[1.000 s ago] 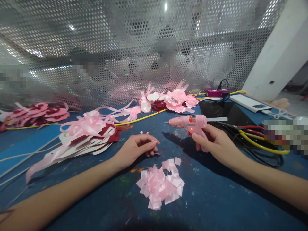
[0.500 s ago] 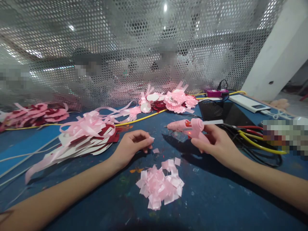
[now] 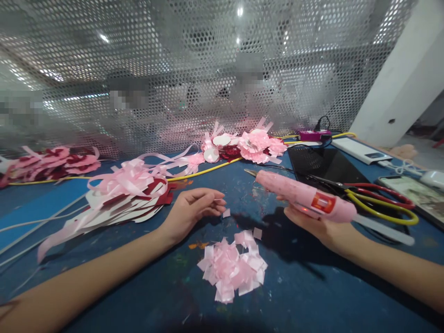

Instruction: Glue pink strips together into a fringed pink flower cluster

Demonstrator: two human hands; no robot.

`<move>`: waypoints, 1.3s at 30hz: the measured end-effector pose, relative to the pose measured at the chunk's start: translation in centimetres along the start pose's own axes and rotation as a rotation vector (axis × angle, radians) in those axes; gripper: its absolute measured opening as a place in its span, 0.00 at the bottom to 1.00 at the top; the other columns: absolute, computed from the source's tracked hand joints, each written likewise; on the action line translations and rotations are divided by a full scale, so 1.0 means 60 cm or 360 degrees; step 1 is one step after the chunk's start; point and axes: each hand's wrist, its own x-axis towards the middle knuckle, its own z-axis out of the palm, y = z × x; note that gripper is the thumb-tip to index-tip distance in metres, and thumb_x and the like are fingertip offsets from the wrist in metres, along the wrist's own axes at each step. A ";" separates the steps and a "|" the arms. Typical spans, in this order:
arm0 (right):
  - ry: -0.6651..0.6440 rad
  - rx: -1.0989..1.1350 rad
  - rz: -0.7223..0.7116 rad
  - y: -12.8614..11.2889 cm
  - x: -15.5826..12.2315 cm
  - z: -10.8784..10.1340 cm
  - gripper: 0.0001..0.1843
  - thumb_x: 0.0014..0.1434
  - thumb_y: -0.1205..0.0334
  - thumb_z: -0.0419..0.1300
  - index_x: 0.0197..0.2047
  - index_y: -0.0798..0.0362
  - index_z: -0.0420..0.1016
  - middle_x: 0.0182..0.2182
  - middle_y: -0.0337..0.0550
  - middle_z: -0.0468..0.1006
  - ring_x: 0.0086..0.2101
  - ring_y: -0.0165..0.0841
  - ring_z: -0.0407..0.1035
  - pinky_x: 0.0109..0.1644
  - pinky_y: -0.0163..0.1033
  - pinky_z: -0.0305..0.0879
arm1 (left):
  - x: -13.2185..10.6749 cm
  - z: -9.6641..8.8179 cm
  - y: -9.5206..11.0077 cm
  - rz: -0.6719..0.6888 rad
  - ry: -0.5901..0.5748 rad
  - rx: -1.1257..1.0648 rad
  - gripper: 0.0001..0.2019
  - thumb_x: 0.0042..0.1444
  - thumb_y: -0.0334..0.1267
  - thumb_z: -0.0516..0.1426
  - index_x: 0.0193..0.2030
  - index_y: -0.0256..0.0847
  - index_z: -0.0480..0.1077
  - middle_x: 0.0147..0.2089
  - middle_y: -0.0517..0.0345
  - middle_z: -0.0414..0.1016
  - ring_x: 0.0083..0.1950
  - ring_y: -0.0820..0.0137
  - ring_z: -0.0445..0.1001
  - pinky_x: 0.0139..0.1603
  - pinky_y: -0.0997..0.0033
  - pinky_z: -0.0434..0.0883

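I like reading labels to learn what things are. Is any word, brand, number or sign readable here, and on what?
No text can be read here.
The orange label on the pink glue gun in the right hand: too blurred.
The phone screen at the right: too small.
The power bank display: too small.

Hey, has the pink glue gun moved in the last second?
Yes. The glue gun in the right hand has swung its rear rightward and nearer the camera, away from the black pad.

Pink glue gun [image 3: 305, 200] aslant in the air, nozzle leftward; small pink ribbon square [image 3: 226, 212] flat nearby.
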 end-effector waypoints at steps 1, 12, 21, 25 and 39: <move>-0.0005 0.0012 -0.0024 -0.004 0.000 0.000 0.05 0.56 0.61 0.56 0.36 0.50 0.71 0.27 0.39 0.76 0.30 0.34 0.73 0.31 0.36 0.70 | 0.001 0.000 -0.001 0.0012 -0.0013 -0.0028 0.13 0.45 0.44 0.65 0.32 0.36 0.78 0.29 0.54 0.79 0.29 0.73 0.77 0.30 0.79 0.74; -0.0339 -0.0272 -0.0626 -0.007 -0.014 0.011 0.09 0.61 0.64 0.51 0.44 0.51 0.69 0.41 0.49 0.69 0.42 0.36 0.69 0.43 0.39 0.68 | 0.000 -0.005 -0.016 0.0082 0.0044 0.0186 0.08 0.46 0.33 0.64 0.35 0.37 0.75 0.32 0.59 0.79 0.34 0.74 0.77 0.37 0.77 0.73; -0.0154 -0.0449 -0.0681 -0.006 -0.028 0.023 0.12 0.64 0.62 0.46 0.43 0.52 0.69 0.40 0.48 0.70 0.42 0.35 0.69 0.49 0.42 0.67 | -0.002 -0.005 -0.015 0.0030 -0.0058 0.0114 0.07 0.49 0.33 0.62 0.36 0.34 0.73 0.32 0.55 0.79 0.35 0.73 0.78 0.37 0.77 0.73; -0.0161 -0.0467 -0.0662 -0.005 -0.028 0.019 0.09 0.62 0.62 0.51 0.44 0.51 0.69 0.41 0.48 0.71 0.40 0.36 0.70 0.45 0.43 0.68 | -0.001 -0.007 -0.017 0.0101 -0.0077 0.0280 0.04 0.49 0.33 0.62 0.32 0.36 0.77 0.28 0.58 0.78 0.30 0.77 0.75 0.35 0.79 0.72; -0.0253 -0.0598 -0.0742 -0.012 -0.021 0.007 0.08 0.61 0.67 0.52 0.42 0.52 0.71 0.42 0.50 0.71 0.42 0.36 0.70 0.45 0.41 0.68 | -0.006 0.002 -0.011 0.0102 -0.0106 0.0384 0.05 0.47 0.35 0.63 0.29 0.34 0.75 0.24 0.59 0.75 0.24 0.77 0.72 0.30 0.79 0.72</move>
